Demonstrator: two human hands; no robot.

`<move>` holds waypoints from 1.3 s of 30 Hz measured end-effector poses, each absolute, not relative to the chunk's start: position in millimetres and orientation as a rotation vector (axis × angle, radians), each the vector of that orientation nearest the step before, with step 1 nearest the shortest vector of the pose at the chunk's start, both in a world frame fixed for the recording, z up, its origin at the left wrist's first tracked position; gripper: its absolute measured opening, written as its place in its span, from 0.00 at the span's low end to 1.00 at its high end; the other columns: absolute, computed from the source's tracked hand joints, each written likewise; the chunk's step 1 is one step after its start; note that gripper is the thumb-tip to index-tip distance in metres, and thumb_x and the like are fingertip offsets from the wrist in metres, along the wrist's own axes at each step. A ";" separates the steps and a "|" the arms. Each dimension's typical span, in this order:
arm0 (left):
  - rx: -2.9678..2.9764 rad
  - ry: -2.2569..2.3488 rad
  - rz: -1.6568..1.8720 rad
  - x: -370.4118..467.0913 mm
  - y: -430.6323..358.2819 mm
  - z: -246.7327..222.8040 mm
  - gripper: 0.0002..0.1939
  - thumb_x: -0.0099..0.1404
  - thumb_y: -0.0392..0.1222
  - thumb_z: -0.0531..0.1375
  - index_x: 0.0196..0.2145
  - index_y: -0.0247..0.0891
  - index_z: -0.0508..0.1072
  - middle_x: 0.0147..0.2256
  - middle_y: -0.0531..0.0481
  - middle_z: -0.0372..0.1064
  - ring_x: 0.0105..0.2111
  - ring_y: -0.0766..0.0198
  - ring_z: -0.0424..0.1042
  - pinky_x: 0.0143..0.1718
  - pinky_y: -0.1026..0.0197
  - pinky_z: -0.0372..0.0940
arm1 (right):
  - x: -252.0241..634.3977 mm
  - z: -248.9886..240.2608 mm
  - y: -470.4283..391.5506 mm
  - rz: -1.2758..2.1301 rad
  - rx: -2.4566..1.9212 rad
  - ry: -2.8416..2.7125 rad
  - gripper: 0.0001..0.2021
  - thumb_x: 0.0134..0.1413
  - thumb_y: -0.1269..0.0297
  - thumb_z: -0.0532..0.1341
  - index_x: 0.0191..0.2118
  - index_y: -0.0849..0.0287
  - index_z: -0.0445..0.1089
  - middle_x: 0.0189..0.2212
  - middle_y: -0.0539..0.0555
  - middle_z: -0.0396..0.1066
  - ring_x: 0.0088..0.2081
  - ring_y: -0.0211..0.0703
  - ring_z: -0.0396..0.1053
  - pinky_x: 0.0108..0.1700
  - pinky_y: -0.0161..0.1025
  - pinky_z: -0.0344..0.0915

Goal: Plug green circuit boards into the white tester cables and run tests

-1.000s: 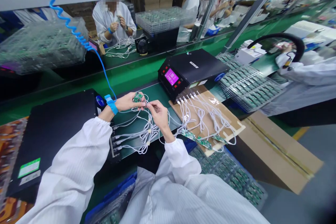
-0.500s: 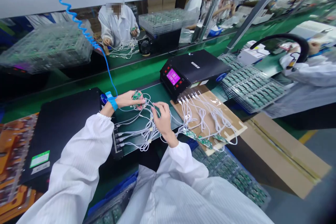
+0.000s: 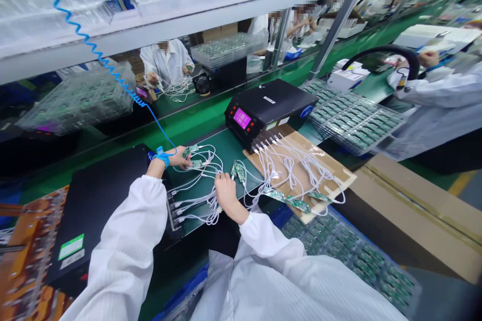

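Observation:
My left hand point(image 3: 178, 157), wearing a blue wrist strap point(image 3: 162, 156), is closed at the edge of a small green circuit board point(image 3: 191, 150). A second circuit board point(image 3: 196, 164) lies just below its fingertips, and white cables run from both. My right hand point(image 3: 226, 193) is curled with its fingers together around a white cable point(image 3: 215, 199); the fingertips are partly hidden. Right beside its knuckles are more green boards point(image 3: 239, 171) on cables. Further white cables point(image 3: 194, 206) loop between my hands from the black box point(image 3: 109, 200) on the left.
A black tester point(image 3: 269, 105) with a lit purple screen feeds cables over a cardboard sheet point(image 3: 301, 153), where several boards lie. Trays of boards point(image 3: 354, 115) stand at the right, another tray point(image 3: 350, 256) below the bench. A carton point(image 3: 410, 210) sits at right; co-workers sit opposite and at right.
My left hand has moved left and down with boards, away from my right hand. My right hand has dropped lower and its fingers have curled in. Boards now lie beside it. The view has tilted up.

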State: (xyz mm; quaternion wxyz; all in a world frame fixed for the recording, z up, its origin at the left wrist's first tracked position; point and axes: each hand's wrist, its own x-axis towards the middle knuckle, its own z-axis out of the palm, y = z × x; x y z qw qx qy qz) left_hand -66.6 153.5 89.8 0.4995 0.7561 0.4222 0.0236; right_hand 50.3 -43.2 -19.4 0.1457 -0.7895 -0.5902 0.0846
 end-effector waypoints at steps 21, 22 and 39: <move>1.022 0.742 1.012 -41.2 24.8 128.0 0.34 0.68 0.75 0.47 0.27 0.40 0.66 0.22 0.54 0.57 0.22 0.66 0.64 0.27 0.62 0.65 | 48.0 -6.7 -84.3 0.784 -1.042 -1.082 0.11 0.68 0.54 0.59 0.44 0.57 0.72 0.31 0.50 0.77 0.30 0.39 0.75 0.40 0.38 0.71; 0.927 0.700 1.047 -40.5 16.0 128.0 0.32 0.70 0.72 0.48 0.27 0.40 0.66 0.22 0.54 0.56 0.22 0.66 0.63 0.27 0.63 0.65 | 46.5 -4.8 -85.0 0.744 -1.050 -1.028 0.12 0.67 0.53 0.60 0.43 0.57 0.73 0.32 0.51 0.77 0.29 0.39 0.74 0.38 0.38 0.71; 0.755 0.564 1.272 -40.8 -5.3 104.3 0.21 0.71 0.53 0.52 0.25 0.39 0.64 0.24 0.54 0.50 0.21 0.69 0.55 0.23 0.67 0.58 | 29.3 8.7 -88.4 0.626 -1.110 -0.933 0.14 0.66 0.52 0.62 0.36 0.57 0.78 0.27 0.49 0.69 0.29 0.39 0.64 0.34 0.38 0.64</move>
